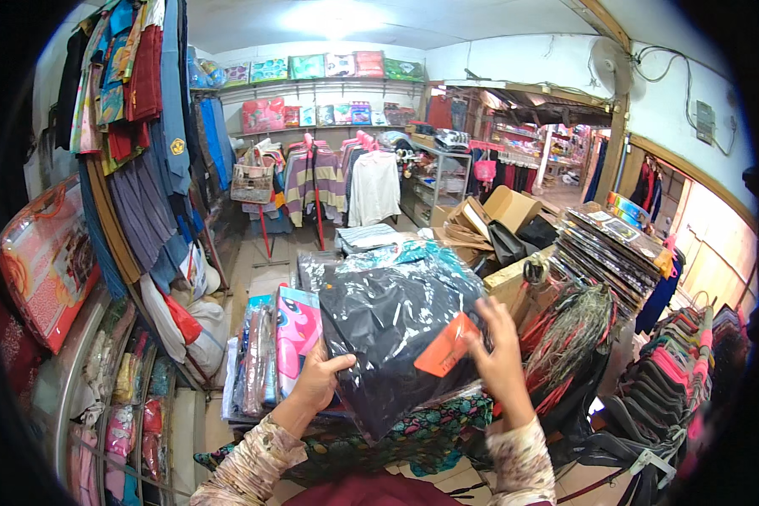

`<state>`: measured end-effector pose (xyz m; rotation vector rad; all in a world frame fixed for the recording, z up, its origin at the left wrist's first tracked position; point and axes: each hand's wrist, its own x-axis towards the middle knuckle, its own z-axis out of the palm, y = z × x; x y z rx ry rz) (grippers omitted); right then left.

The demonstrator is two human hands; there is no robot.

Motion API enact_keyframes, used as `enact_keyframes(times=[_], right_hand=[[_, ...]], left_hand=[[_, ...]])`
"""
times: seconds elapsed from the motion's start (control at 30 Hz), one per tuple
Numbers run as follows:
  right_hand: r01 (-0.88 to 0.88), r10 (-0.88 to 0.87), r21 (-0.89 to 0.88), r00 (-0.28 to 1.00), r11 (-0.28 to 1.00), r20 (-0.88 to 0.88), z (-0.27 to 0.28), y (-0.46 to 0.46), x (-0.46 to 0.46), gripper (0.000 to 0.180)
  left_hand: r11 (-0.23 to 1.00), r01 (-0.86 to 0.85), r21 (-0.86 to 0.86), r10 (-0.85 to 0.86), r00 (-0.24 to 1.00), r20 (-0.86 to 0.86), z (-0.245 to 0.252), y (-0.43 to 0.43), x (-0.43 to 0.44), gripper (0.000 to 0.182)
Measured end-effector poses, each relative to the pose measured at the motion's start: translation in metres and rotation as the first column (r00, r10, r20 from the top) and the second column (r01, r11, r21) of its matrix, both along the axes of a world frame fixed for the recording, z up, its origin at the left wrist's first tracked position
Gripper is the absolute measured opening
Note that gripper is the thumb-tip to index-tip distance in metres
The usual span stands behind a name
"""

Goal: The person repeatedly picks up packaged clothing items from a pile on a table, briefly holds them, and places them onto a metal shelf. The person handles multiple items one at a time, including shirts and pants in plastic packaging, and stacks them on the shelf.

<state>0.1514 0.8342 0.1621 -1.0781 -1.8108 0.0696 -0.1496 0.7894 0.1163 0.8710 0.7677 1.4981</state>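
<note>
A folded black garment in clear plastic lies tilted in front of me, with an orange tag showing near its right side. My left hand grips its lower left edge, thumb on top of the plastic. My right hand is at its right edge by the tag, fingers spread; whether the fingertips touch the plastic is not clear. Beyond it lie other plastic-wrapped garments, one teal and white. A pink cartoon-printed package stands just left of the black garment, beside several wrapped packages.
Dark patterned fabric hangs below the packages. On the right are a stack of flat wrapped items, red and straw-coloured strands and a rack of hangers. Open cardboard boxes stand behind. Glass shelving and hanging clothes are at left.
</note>
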Motion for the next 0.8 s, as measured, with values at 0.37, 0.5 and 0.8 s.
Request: enact_keyframes(times=[0.37,0.5,0.8], right_hand=[[-0.241,0.168,-0.368,0.961,0.898,-0.22,-0.004,0.006,-0.019,0.071],[-0.672,0.438,-0.191,0.645,0.716,-0.626,0.009,-0.027,-0.073,0.077],[-0.897,0.727,0.124,0.256,0.424,-0.637,0.032,-0.15,-0.23,0.084]], left_hand=[[0.993,-0.107,-0.055,0.069,0.882,-0.466,-0.031,-0.087,-0.005,0.04],[0.972,-0.233,0.028,0.216,0.844,-0.49,-0.018,-0.15,-0.042,0.03],[0.68,-0.688,0.252,0.69,0.485,-0.538,0.032,-0.38,-0.108,0.02]])
